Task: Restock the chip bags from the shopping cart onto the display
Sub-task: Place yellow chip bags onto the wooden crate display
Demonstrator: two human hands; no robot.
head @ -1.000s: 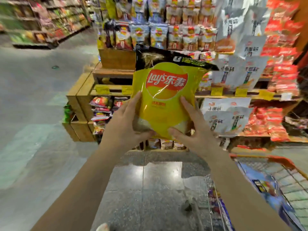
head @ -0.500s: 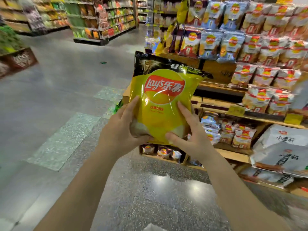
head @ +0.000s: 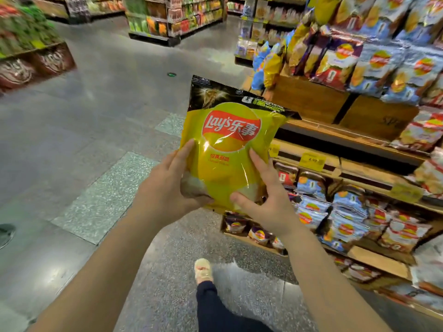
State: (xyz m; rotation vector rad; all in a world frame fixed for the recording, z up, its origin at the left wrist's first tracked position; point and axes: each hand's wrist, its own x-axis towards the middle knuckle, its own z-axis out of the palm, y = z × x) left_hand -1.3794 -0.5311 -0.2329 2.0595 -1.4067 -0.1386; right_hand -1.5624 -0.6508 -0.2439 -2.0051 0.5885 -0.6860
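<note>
Beside display (head: pixel 374 161), foot (head: pixel 203 270) newly visible; hands keep bag (head: pixel 225 149).

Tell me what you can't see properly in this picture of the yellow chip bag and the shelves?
Head view only:
- Bottom of the yellow chip bag: covered by the left hand and right hand.
- Small red print under the logo: too small to read.
- Shopping cart: out of frame.
- Price tag: blurred, digits uncertain.
- Display: cut off by the right edge; its far bags are motion-blurred.
</note>
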